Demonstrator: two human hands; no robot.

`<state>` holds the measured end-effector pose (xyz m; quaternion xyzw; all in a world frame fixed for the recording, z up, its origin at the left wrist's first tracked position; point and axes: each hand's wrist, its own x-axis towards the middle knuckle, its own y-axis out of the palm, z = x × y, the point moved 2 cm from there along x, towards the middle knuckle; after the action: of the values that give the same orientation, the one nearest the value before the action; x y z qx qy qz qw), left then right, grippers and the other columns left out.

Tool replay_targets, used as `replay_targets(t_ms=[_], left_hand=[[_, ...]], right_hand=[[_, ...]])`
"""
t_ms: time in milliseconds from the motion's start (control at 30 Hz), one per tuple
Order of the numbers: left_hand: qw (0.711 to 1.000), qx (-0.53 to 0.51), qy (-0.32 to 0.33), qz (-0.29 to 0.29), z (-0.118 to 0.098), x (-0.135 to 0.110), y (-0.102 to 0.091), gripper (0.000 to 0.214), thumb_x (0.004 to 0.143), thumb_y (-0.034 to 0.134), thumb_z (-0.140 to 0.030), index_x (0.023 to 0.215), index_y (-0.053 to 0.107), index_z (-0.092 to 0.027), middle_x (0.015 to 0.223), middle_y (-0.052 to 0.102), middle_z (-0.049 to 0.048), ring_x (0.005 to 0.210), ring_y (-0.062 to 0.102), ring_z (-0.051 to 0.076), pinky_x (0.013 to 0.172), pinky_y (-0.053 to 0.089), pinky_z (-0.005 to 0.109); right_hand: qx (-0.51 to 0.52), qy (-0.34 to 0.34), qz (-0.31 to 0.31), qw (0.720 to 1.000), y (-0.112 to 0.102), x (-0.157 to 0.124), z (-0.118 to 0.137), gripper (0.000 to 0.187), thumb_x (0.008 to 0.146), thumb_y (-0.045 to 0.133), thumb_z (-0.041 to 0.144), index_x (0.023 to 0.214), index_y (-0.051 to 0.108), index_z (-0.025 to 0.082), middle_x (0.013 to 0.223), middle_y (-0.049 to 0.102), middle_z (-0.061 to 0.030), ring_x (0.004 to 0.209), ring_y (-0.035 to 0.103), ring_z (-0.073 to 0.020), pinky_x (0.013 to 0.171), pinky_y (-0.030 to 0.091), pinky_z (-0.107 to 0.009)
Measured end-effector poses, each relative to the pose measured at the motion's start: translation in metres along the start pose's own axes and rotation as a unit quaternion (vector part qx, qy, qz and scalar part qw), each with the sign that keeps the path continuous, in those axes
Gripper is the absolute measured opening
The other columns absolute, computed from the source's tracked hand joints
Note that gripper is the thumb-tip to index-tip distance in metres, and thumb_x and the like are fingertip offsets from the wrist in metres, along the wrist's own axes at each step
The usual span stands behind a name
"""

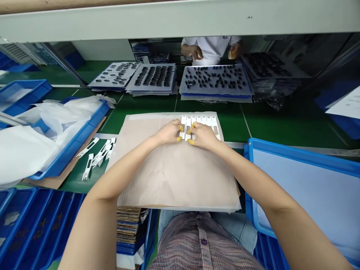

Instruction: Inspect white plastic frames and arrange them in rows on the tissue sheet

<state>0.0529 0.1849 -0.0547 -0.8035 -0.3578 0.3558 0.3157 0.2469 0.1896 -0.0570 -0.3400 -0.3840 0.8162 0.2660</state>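
A row of several white plastic parts [206,120] lies side by side at the far edge of a tan paper sheet [174,172]. My left hand [168,132] and my right hand [204,135] meet at the left end of that row. Both have curled fingers with yellow finger cots, pinching a white part between them. The part they grip is mostly hidden under the fingers.
Loose white parts [97,153] lie left of the sheet. A blue bin with white plastic bags [59,123] sits at left, a blue tray [303,187] at right. Trays of black parts [215,79] stand at the back, where another person's hand [197,51] works.
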Motion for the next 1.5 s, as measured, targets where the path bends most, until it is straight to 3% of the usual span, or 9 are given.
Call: replay_targets(t_ms=[600, 967, 1167, 1300, 1433, 1500], left_hand=[[0.999, -0.037, -0.011, -0.032, -0.002, -0.001, 0.005, 0.026, 0.077, 0.068, -0.021, 0.103, 0.069, -0.02, 0.117, 0.063, 0.0102, 0.109, 0.067, 0.028, 0.104, 0.058, 0.047], [1.0, -0.021, -0.016, -0.015, -0.002, 0.001, 0.009, 0.027, 0.076, 0.07, -0.023, 0.102, 0.069, -0.02, 0.117, 0.064, 0.0108, 0.114, 0.064, 0.031, 0.105, 0.055, 0.048], [1.0, -0.02, -0.009, -0.015, 0.0, 0.0, 0.006, 0.027, 0.079, 0.075, -0.029, 0.104, 0.07, -0.021, 0.116, 0.064, 0.0103, 0.115, 0.063, 0.03, 0.105, 0.054, 0.048], [1.0, -0.02, -0.005, -0.013, -0.004, 0.002, 0.007, 0.034, 0.076, 0.082, -0.036, 0.104, 0.07, -0.021, 0.117, 0.064, 0.011, 0.118, 0.061, 0.032, 0.106, 0.053, 0.05], [0.999, -0.034, -0.002, -0.017, -0.003, -0.002, -0.001, 0.033, 0.08, 0.079, -0.04, 0.105, 0.071, -0.021, 0.119, 0.065, 0.0114, 0.119, 0.061, 0.031, 0.108, 0.052, 0.051], [0.996, -0.045, -0.03, -0.065, 0.011, -0.016, -0.014, 0.037, 0.086, 0.071, -0.047, 0.113, 0.071, -0.021, 0.122, 0.066, 0.0122, 0.122, 0.061, 0.031, 0.113, 0.048, 0.051]], right_hand=[[-0.006, 0.009, -0.027, 1.0, 0.005, -0.014, 0.003, 0.036, 0.095, 0.062, 0.033, 0.123, 0.074, 0.014, 0.124, 0.064, -0.0162, 0.116, 0.061, -0.0314, 0.096, 0.045, -0.042], [0.014, 0.011, -0.03, 0.999, 0.006, -0.011, 0.002, 0.032, 0.092, 0.064, 0.028, 0.119, 0.075, 0.014, 0.126, 0.064, -0.0182, 0.116, 0.062, -0.033, 0.097, 0.045, -0.043], [0.09, 0.032, -0.073, 0.993, 0.005, -0.027, -0.009, 0.042, 0.094, 0.066, 0.04, 0.129, 0.072, 0.019, 0.131, 0.064, -0.0128, 0.113, 0.065, -0.0292, 0.097, 0.049, -0.039], [0.171, 0.095, -0.135, 0.971, 0.004, -0.055, -0.041, 0.038, 0.095, 0.061, 0.035, 0.128, 0.072, 0.019, 0.129, 0.065, -0.0116, 0.103, 0.067, -0.0249, 0.086, 0.053, -0.036], [0.331, 0.165, -0.213, 0.904, 0.018, -0.095, -0.087, 0.031, 0.09, 0.059, 0.028, 0.112, 0.076, 0.015, 0.121, 0.07, -0.0133, 0.092, 0.067, -0.0233, 0.089, 0.055, -0.041], [0.376, 0.186, -0.22, 0.881, 0.032, -0.116, -0.105, 0.035, 0.092, 0.054, 0.03, 0.116, 0.074, 0.015, 0.118, 0.072, -0.0135, 0.09, 0.069, -0.0222, 0.089, 0.058, -0.042]])
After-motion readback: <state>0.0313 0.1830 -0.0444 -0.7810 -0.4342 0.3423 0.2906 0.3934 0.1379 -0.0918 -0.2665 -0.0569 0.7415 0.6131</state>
